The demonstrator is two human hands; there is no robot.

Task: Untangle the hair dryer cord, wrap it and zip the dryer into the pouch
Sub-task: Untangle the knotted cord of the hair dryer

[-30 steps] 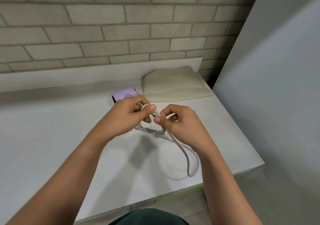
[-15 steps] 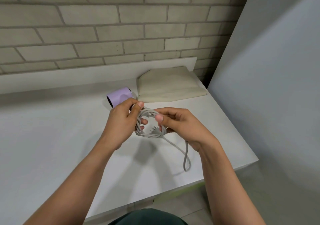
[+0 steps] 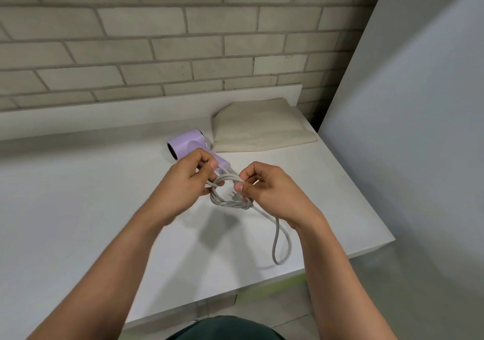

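Observation:
A lilac hair dryer (image 3: pixel 186 144) lies on the white table (image 3: pixel 78 208), its handle partly behind my left hand. Its grey cord (image 3: pixel 230 203) forms a twisted, tangled loop held above the table between both hands. My left hand (image 3: pixel 187 182) pinches the loop's left side near the dryer's handle. My right hand (image 3: pixel 264 190) pinches the loop's right side. The plug (image 3: pixel 234 195) shows inside the loop. A long slack loop (image 3: pixel 281 245) of cord trails toward the table's front edge. A beige pouch (image 3: pixel 259 127) lies flat behind the dryer, to the right.
A brick wall (image 3: pixel 183 38) rises behind a low white ledge (image 3: pixel 131 109) at the table's back. A grey panel (image 3: pixel 406 130) stands close along the right side. The table's front right corner (image 3: pixel 387 240) is near my right forearm.
My hands have drawn the cord from a tight bunch into an open twisted loop. The dryer's body is now more exposed behind my left hand.

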